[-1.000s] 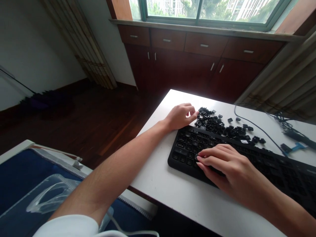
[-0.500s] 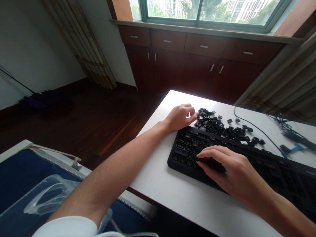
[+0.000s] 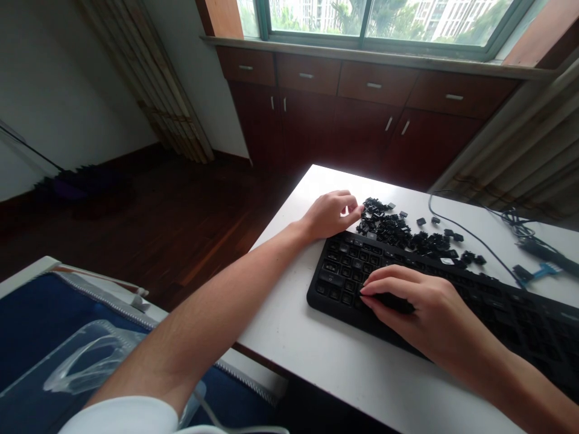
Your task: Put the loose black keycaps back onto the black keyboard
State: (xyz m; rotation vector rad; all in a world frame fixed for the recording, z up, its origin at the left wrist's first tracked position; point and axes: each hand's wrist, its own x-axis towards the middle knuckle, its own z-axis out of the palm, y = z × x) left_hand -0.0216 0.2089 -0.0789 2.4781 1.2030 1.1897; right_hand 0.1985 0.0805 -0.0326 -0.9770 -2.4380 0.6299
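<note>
A black keyboard (image 3: 330, 298) lies slantwise on the white table (image 3: 312, 355), with many bare key sockets showing at its left end. My right hand (image 3: 420, 304) is over it, thumb and fingertips pinched together on a small dark keycap at the lower left rows; the fingers partly cover it. My left hand (image 3: 332, 214) rests on the table just beyond the keyboard's upper left corner. Its fingers are curled, thumb against fingertips, and anything between them is hidden. A heap of loose black keycaps (image 3: 391, 229) lies beside the left fingertips, along the keyboard's far edge.
A thin cable (image 3: 474, 236) curves over the table to a blue-and-black plug (image 3: 538, 273) at the right. At lower left is a dark blue fabric surface (image 3: 31, 337) with a clear plastic bag (image 3: 90, 355). Wooden cabinets (image 3: 325, 114) stand behind the table.
My right hand has shifted very slightly, its thumb and fingertips drawing closer together over the keyboard. The left hand, keyboard and keycap heap stay where they were.
</note>
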